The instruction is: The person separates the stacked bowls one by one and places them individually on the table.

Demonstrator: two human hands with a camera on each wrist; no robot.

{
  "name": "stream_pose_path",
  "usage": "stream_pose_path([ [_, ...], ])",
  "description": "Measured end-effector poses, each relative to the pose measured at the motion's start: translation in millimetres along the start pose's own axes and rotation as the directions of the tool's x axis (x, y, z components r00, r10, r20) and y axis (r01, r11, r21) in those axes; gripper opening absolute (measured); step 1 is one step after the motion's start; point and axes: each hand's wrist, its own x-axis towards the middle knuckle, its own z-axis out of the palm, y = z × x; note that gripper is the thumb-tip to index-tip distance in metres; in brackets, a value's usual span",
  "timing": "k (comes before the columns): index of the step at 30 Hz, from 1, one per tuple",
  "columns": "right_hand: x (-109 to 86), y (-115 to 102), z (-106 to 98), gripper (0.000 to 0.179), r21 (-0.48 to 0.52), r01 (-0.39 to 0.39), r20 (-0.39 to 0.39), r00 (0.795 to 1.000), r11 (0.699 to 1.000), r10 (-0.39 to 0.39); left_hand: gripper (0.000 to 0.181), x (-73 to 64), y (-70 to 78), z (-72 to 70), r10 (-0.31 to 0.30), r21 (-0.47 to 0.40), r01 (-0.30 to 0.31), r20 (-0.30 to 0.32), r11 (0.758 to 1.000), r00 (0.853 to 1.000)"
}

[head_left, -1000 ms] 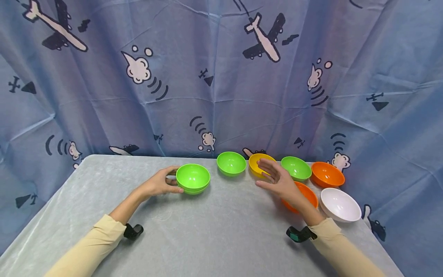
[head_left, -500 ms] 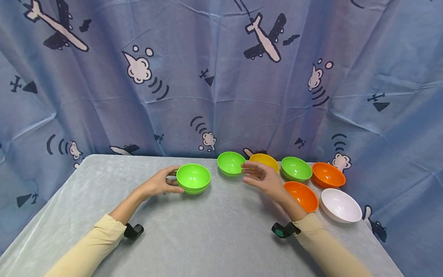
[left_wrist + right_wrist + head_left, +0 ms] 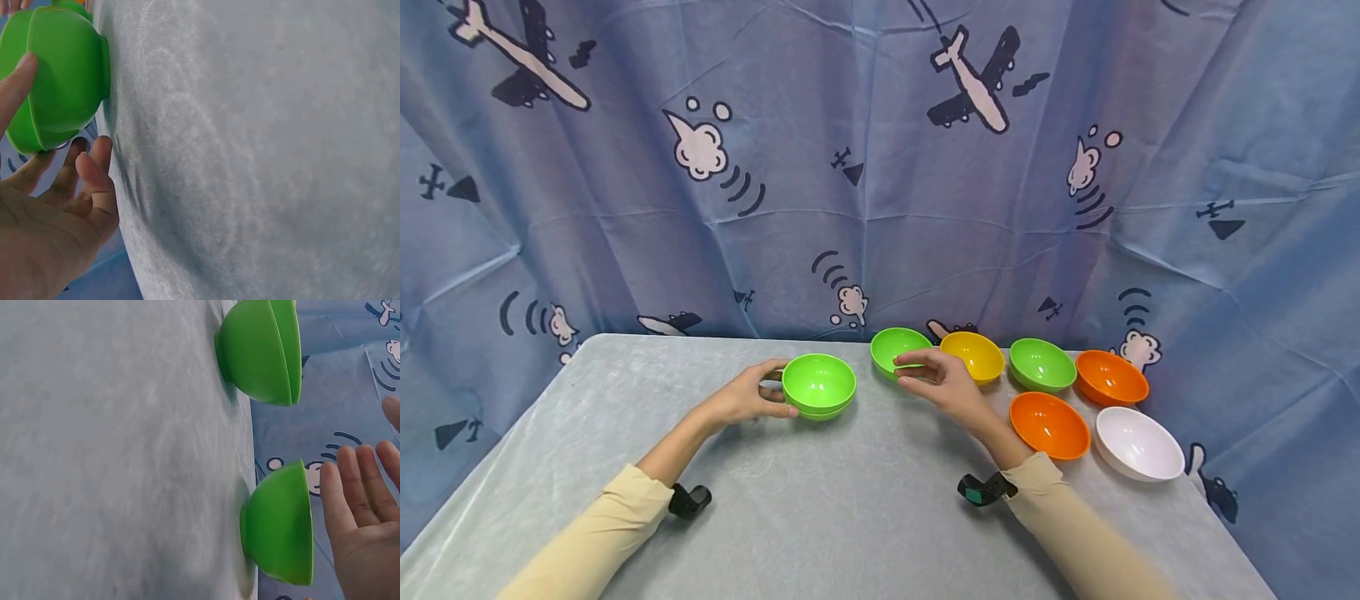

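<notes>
Two nested green bowls [image 3: 818, 385] stand upright on the table, left of centre. My left hand [image 3: 751, 396] holds their left side; in the left wrist view the thumb [image 3: 19, 84] lies near the seam between the bowls and a finger touches the far side. My right hand [image 3: 946, 385] hovers in front of a single green bowl [image 3: 897, 343], partly covering it. In the right wrist view its fingers [image 3: 356, 490] are extended and apart from that bowl's rim, with nothing held.
Right of the single green bowl stand a yellow bowl [image 3: 973, 357], another green bowl [image 3: 1042, 365], two orange bowls, one at the back [image 3: 1111, 377] and one nearer [image 3: 1049, 426], and a white bowl [image 3: 1138, 444]. A printed blue curtain [image 3: 880, 167] hangs behind the table [image 3: 820, 517].
My right hand has moved left, from in front of the yellow bowl to the single green bowl, uncovering the nearer orange bowl. The left hand and nested bowls have stayed put.
</notes>
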Motion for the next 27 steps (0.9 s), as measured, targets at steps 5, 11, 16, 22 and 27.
stream_pose_path([
  [5,7.5,0,8,0.033,0.022,-0.027,0.015,1.000,0.999,0.027,0.087,-0.2,-0.1,-0.1,-0.002,0.002,0.002,-0.003,1.000,1.000],
  [11,14.9,4,18,0.036,0.072,-0.065,0.031,0.998,0.995,0.063,0.086,-0.3,0.0,0.3,-0.001,0.001,0.001,-0.005,1.000,1.000],
  [16,19.2,8,25,0.040,0.084,-0.085,0.032,0.996,0.993,0.083,0.086,-0.3,-0.3,0.5,0.003,-0.004,-0.003,-0.004,1.000,1.000],
  [22,21.8,13,33,0.051,0.062,-0.078,0.051,0.996,0.995,0.075,0.086,-0.2,0.0,0.4,0.001,-0.005,-0.001,-0.005,1.000,1.000],
  [27,24.4,16,40,0.060,0.067,-0.056,0.078,0.996,0.996,0.050,0.086,-0.2,0.1,0.7,-0.004,-0.003,0.004,-0.009,1.000,1.000],
])
